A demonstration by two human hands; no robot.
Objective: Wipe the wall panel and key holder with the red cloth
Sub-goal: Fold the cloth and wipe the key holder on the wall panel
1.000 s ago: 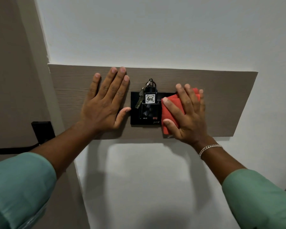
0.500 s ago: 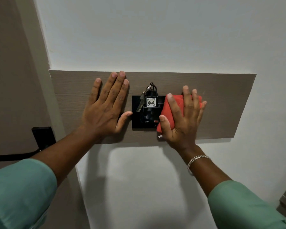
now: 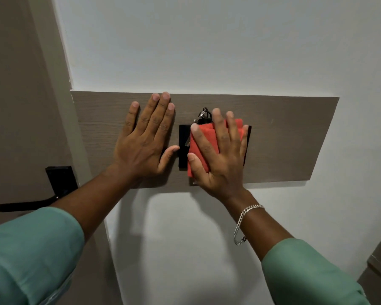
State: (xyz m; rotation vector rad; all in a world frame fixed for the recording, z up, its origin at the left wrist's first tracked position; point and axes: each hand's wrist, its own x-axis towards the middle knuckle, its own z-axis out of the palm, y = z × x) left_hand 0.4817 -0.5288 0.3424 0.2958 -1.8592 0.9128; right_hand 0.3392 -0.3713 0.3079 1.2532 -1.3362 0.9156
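Both hands are working flat against the wall. I am pressing my right hand [image 3: 220, 159], fingers spread, onto the folded red cloth [image 3: 204, 148], pinning it over the black key holder [image 3: 183, 148] so the pad is covering most of its face; only the key ring [image 3: 204, 113] is peeking out above. I am resting my left hand [image 3: 145, 139] open and empty on the wooden wall panel [image 3: 290, 139] just beside the holder, thumb touching its edge, likely to steady myself. I judge the holder is being wiped now, with panel areas possibly remaining.
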